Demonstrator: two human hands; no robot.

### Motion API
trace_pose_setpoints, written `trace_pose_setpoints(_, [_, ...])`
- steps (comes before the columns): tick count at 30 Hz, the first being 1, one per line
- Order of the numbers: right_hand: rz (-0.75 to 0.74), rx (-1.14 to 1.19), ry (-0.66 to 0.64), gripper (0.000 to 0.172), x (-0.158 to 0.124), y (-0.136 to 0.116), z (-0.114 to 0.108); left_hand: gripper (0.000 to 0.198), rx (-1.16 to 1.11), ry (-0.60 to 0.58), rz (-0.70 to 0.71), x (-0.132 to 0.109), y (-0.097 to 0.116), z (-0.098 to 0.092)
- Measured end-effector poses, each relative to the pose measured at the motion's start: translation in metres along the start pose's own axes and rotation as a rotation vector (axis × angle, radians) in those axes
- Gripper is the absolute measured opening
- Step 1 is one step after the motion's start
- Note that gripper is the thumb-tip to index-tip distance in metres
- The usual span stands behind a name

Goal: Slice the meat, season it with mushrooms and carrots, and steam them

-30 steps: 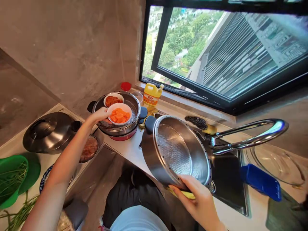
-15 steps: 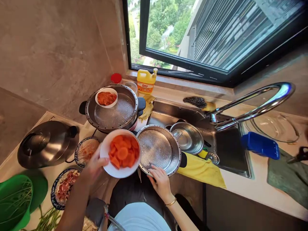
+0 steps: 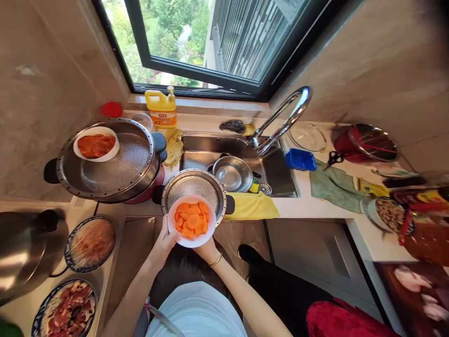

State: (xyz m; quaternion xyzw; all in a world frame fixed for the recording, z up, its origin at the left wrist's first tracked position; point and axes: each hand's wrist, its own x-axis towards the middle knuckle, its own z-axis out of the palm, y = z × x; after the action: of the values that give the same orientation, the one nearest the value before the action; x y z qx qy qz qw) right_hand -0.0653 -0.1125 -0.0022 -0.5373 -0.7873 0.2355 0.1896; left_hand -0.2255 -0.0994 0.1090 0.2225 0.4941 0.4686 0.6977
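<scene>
My left hand (image 3: 162,239) grips the left rim of a white bowl of sliced carrots (image 3: 191,221) held close to my body. My right hand (image 3: 206,251) is under the bowl's near right edge; its fingers are hidden behind the bowl. Just beyond the bowl, a perforated steel steamer tray with black handles (image 3: 195,187) rests on the counter edge in front of the sink. Further left, a larger steamer tray (image 3: 115,168) sits on a red pot and holds a white bowl of orange-red slices (image 3: 96,144).
The sink (image 3: 242,154) holds a steel bowl (image 3: 232,173) under a curved tap (image 3: 280,117). A yellow cloth (image 3: 250,206) hangs at the counter edge. Yellow detergent bottle (image 3: 162,108) on the sill. A pot lid (image 3: 24,248) and plates of meat (image 3: 65,311) lie left. Scissors, green cloth and food packets lie right.
The carrot bowl has come from the left toward my body, in front of the smaller steamer tray. My right hand left the tray's rim and went under the bowl. The view swung right.
</scene>
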Motion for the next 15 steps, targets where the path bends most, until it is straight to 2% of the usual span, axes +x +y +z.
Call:
trace_pose_setpoints(3, [-0.062, 0.087, 0.058, 0.040, -0.006, 0.007, -0.034, 0.069, 0.021, -0.006, -0.018, 0.010, -0.016, 0.008])
trace_pose_setpoints(5, [0.045, 0.148, 0.178, 0.029, 0.001, 0.035, -0.070, 0.071, 0.025, 0.012, -0.021, 0.015, -0.025, 0.014])
trace_pose_setpoints(7, [0.271, 0.122, 0.278, 0.028, 0.022, 0.084, -0.111, 0.072, 0.029, 0.054, -0.021, 0.018, -0.032, 0.024])
trace_pose_setpoints(8, [0.388, 0.063, 0.247, 0.030, 0.037, 0.114, -0.130, 0.071, 0.034, 0.085, -0.018, 0.018, -0.035, 0.031])
trace_pose_setpoints(9, [0.495, -0.018, 0.137, 0.032, 0.055, 0.145, -0.145, 0.070, 0.040, 0.125, -0.016, 0.018, -0.039, 0.039])
trace_pose_setpoints(10, [0.571, -0.106, -0.026, 0.033, 0.075, 0.175, -0.157, 0.070, 0.043, 0.176, -0.016, 0.017, -0.044, 0.049])
trace_pose_setpoints(13, [0.580, -0.175, -0.220, 0.022, 0.136, 0.251, -0.168, 0.071, 0.032, 0.384, -0.044, 0.010, -0.061, 0.083])
trace_pose_setpoints(15, [0.509, -0.206, -0.279, 0.017, 0.169, 0.283, -0.162, 0.070, 0.031, 0.527, -0.087, 0.003, -0.074, 0.107])
